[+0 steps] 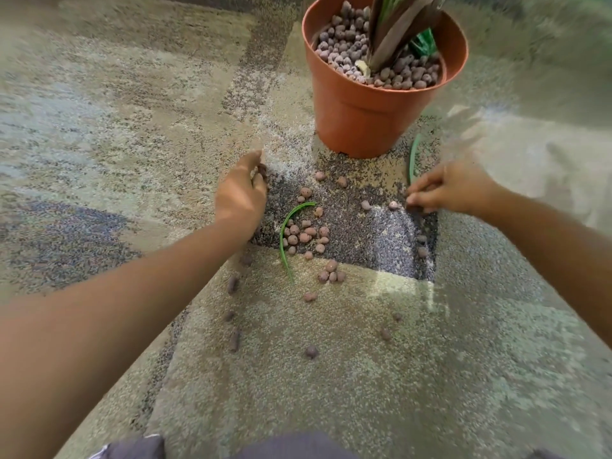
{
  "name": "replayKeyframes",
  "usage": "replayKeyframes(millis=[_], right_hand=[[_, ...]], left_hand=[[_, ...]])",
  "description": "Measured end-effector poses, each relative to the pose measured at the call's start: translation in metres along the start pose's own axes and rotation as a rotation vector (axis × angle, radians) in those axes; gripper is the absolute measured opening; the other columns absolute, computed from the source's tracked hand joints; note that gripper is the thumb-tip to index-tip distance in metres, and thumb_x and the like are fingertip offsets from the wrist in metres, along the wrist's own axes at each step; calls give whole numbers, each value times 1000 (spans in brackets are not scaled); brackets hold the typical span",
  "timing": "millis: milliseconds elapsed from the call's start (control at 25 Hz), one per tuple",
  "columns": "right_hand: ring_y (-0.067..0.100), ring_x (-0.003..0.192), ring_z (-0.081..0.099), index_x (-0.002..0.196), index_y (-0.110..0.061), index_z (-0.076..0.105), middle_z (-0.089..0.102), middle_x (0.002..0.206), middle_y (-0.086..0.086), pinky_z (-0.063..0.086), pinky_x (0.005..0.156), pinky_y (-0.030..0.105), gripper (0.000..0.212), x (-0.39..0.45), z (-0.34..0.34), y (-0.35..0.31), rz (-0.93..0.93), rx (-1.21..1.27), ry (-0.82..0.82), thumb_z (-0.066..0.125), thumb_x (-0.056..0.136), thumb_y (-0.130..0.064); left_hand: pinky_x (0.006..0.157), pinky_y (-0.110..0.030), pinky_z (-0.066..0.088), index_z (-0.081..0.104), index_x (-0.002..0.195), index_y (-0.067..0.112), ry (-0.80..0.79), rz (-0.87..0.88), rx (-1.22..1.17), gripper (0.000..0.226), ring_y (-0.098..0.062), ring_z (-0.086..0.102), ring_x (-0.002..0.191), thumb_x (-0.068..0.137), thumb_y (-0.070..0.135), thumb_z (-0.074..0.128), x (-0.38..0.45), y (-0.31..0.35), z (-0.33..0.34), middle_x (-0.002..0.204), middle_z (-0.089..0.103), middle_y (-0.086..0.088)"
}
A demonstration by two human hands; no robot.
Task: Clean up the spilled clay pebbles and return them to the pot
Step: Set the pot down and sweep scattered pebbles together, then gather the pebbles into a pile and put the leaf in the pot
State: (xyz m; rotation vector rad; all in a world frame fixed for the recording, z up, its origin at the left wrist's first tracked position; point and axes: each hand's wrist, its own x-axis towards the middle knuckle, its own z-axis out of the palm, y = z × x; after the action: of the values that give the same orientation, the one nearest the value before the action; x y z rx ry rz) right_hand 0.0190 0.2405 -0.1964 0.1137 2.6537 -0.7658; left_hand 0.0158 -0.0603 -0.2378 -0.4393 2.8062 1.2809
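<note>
Nearest the camera: dark clothing point(291, 447) fills the bottom edge, with both bare forearms reaching forward over a patterned carpet point(364, 392).
Left hand point(240, 197): low over the carpet, back of the hand up, fingers curled inward; a pebble or two shows at the fingertips near the top of the hand, but whether it actually grips them cannot be told.
Right hand point(445, 188): fingers pinched together at the carpet, tips down on the dark patch; blur hides what, if anything, is between them.
Spilled clay pebbles point(306, 235): scattered on the carpet between the two hands, thickest in a cluster just right of the left wrist, with a small group point(331, 273) nearer the camera and strays further toward the person.
Leaf strips: one curved green leaf point(289, 233) lies beside the cluster; another green strip point(413, 159) lies just beyond the right hand, at the pot's foot.
Pot point(361, 124): terracotta-coloured, upright on the carpet beyond both hands, already holding many pebbles around a plant stem point(394, 31).
</note>
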Motion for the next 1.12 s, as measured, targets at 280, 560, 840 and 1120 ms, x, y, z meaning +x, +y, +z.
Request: replayKeyframes(millis=[280,560,840,1120], right_hand=[[-1,55,64,100,-12,67,68,78,-7,54,49,13,19,-57,31,-18,-203,108,-232,69,81,-16],[30,132,36,141,-11,31,40,143,13,32,107,42,54,-81,41,38,86,-167,390,32,97,-42],[27,140,-18,144,-10,-13,-20,153,9,-8,114,51,84,-115,113,27,124,-433,238,-12,83,-67],[26,138,-20,147,-18,-14,-21,153,5,12,114,53,90,-110,142,-56,-49,-197,119,-6,75,-73]], left_hand=[[49,-3,38,43,128,28,-130,338,149,36,7,51,70,93,19,41,-68,-14,-8,139,43,4],[106,-47,28,24,139,21,56,198,326,47,-19,28,133,94,35,30,-105,-79,-59,144,33,-2],[112,-43,2,7,142,12,2,76,619,68,-26,-8,138,89,54,0,-146,-84,-30,151,-2,-8],[111,-34,-6,-5,142,26,-252,361,338,57,-11,-11,138,92,50,6,-152,-23,10,150,-6,7]])
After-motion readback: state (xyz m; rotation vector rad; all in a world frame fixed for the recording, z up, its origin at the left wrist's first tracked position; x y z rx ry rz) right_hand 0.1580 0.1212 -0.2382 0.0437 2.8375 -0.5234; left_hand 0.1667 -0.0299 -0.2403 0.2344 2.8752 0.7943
